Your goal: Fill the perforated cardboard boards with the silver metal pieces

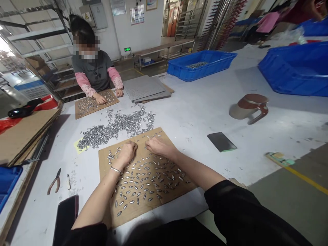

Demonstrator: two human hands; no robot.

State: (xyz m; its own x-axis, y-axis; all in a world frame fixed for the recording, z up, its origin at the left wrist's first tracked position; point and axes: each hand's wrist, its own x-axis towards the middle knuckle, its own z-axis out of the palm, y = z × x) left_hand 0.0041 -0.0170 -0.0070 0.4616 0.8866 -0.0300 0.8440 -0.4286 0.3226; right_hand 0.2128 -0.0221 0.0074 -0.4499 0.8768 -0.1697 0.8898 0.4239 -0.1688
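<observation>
A brown cardboard sheet [153, 201] lies before me, with many small, pointed silver metal pieces [138, 201] spread over it in loose rows. Over its far left part is my left hand [127, 152], fingers curled and pinched together, a bracelet on the wrist. My right hand [158, 147] is closed too, low over the far edge, its fingertips close to the sheet. Whatever sits between the fingers of either hand is too small to make out. Just beyond the sheet, a heap of the same metal pieces [120, 124] covers the white table.
Opposite, a co-worker's hand [99, 99] rests on another cardboard sheet [83, 114] with metal pieces. Pliers [56, 181] and a phone [65, 218] lie left. To the right are a dark pad [221, 141], a lidded mug [247, 107] and blue bins [189, 73]. Grey boards [146, 89] are stacked behind.
</observation>
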